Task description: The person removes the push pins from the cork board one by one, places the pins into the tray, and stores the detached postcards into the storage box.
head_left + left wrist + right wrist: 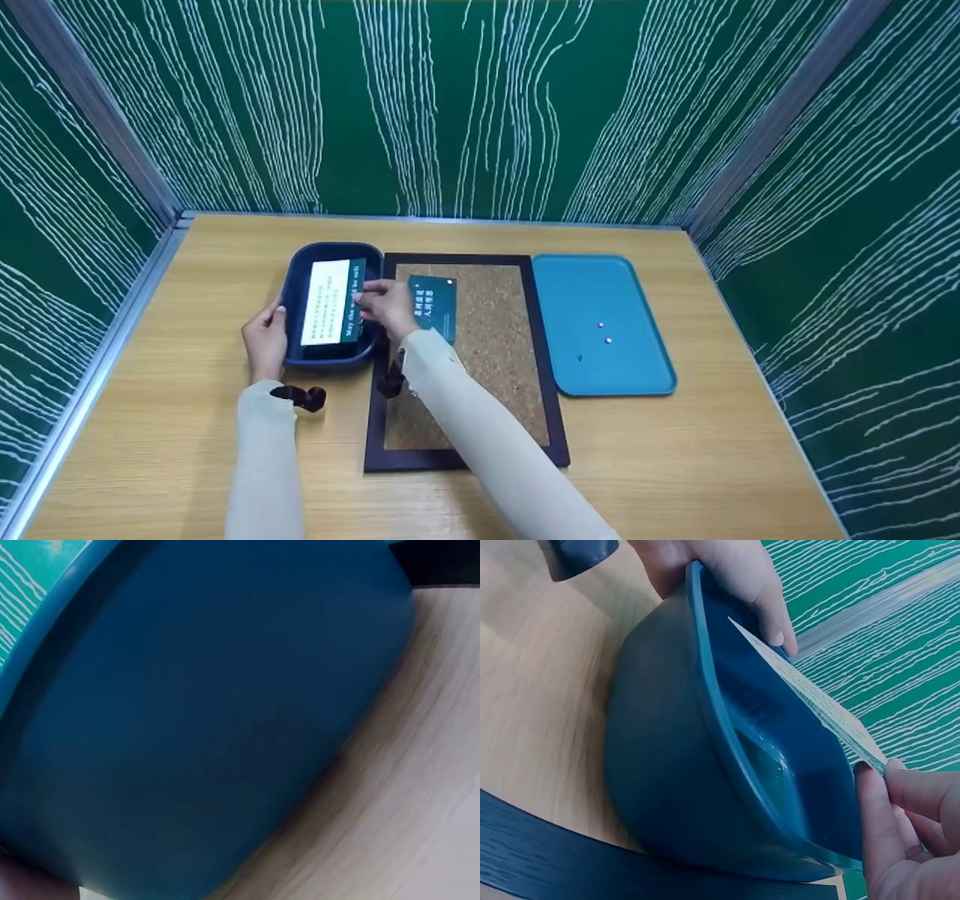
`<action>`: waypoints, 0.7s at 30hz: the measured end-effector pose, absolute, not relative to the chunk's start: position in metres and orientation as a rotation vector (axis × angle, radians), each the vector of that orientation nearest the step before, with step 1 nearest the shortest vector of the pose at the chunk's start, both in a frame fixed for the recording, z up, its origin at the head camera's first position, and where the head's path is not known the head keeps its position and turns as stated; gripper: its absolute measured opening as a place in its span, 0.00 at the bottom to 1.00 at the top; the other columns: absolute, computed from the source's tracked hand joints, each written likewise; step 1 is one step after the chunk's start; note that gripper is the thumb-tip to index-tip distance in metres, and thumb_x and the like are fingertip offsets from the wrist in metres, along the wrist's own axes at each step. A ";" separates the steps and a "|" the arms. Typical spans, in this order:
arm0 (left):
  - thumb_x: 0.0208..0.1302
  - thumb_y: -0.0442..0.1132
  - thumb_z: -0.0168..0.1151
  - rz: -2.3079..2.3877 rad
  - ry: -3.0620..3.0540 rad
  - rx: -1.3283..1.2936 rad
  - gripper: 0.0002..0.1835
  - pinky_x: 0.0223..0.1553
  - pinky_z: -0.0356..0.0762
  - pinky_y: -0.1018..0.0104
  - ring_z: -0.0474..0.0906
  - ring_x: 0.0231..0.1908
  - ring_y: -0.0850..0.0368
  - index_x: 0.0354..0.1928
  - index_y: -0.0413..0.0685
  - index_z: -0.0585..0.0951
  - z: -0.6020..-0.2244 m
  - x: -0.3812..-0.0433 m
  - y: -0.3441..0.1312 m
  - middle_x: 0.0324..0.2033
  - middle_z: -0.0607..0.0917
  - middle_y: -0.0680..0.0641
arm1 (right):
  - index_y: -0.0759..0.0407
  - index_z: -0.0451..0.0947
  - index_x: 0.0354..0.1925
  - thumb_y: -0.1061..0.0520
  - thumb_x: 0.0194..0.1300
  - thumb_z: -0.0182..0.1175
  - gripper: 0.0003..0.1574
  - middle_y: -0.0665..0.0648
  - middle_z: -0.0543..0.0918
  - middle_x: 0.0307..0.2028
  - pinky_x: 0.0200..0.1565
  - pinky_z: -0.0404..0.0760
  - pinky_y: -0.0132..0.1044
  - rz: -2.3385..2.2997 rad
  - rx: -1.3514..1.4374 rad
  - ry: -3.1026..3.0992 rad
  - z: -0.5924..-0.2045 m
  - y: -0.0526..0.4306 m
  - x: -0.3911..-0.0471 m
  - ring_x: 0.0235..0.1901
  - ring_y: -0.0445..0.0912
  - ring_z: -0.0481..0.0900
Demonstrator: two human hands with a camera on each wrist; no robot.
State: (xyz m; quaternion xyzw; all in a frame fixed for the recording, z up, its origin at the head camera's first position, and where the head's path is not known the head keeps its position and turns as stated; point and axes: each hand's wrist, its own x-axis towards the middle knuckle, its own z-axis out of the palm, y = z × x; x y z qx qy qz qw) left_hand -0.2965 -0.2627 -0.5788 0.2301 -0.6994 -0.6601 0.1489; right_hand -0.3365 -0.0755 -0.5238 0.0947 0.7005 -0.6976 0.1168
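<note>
Landmark: the cork board, flat on the worktop. Immediately left of the board stands the blue bin. Your left hand grips the bin's far-left wall, thumb over the rim; a hard pull there could tilt the bin or drag it away from the board. Over the bin, left of the board, is the loose card, white with a green strip. The fingers of your right hand pinch its edge nearest the board. Because you hold that one edge only, the card could flex, or its free corner could catch the bin's inner wall. Your right sleeve crosses the board and overlaps the lower part of the pinned card, at the board's upper left; a low forearm could brush that card and pull at the pushpin in its upper right corner. Right of the board lies the blue tray; a knock from the board's frame could set its two loose pins rolling.

Writing, in the same order: left of the board, the loose card's strip reads sideways "May the world be soft", partly covered by your fingers; the lines on its white part are too small to read. On the board, the pinned card bears large Chinese characters, not sharp enough to read safely. Right of the board, a small dark mark on the tray is too small to identify. You can make out no brand.
</note>
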 end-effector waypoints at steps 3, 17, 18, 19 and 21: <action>0.72 0.35 0.49 -1.899 -2.012 0.672 0.19 0.70 0.61 0.66 0.62 0.69 0.55 0.63 0.44 0.74 -0.579 -0.297 -0.263 0.64 0.72 0.45 | 0.62 0.83 0.44 0.66 0.56 0.67 0.14 0.57 0.86 0.34 0.33 0.86 0.32 -2.035 0.282 2.050 -0.524 -0.076 -0.336 0.32 0.44 0.85; 0.74 0.37 0.47 -1.936 -2.039 0.717 0.20 0.71 0.60 0.66 0.59 0.70 0.57 0.65 0.48 0.71 -0.575 -0.295 -0.263 0.67 0.69 0.47 | 0.61 0.82 0.46 0.65 0.58 0.66 0.15 0.57 0.86 0.37 0.35 0.86 0.31 -2.010 0.249 2.035 -0.524 -0.073 -0.334 0.34 0.45 0.86; 0.74 0.37 0.47 -1.936 -2.038 0.716 0.20 0.71 0.60 0.66 0.59 0.70 0.57 0.65 0.48 0.71 -0.575 -0.295 -0.263 0.67 0.69 0.48 | 0.61 0.83 0.45 0.65 0.58 0.66 0.14 0.57 0.86 0.37 0.35 0.86 0.31 -2.006 0.249 2.039 -0.524 -0.074 -0.334 0.34 0.45 0.86; 0.74 0.37 0.47 -1.938 -2.037 0.715 0.20 0.71 0.59 0.66 0.59 0.71 0.57 0.65 0.47 0.71 -0.576 -0.295 -0.263 0.67 0.69 0.48 | 0.62 0.82 0.45 0.65 0.59 0.66 0.14 0.58 0.86 0.38 0.35 0.86 0.32 -2.009 0.246 2.037 -0.524 -0.074 -0.334 0.34 0.46 0.86; 0.74 0.38 0.47 -1.936 -2.035 0.704 0.20 0.71 0.59 0.65 0.59 0.71 0.57 0.65 0.47 0.71 -0.576 -0.295 -0.263 0.67 0.69 0.48 | 0.65 0.82 0.46 0.67 0.59 0.65 0.14 0.60 0.86 0.38 0.36 0.86 0.32 -2.019 0.233 2.032 -0.525 -0.074 -0.334 0.36 0.48 0.86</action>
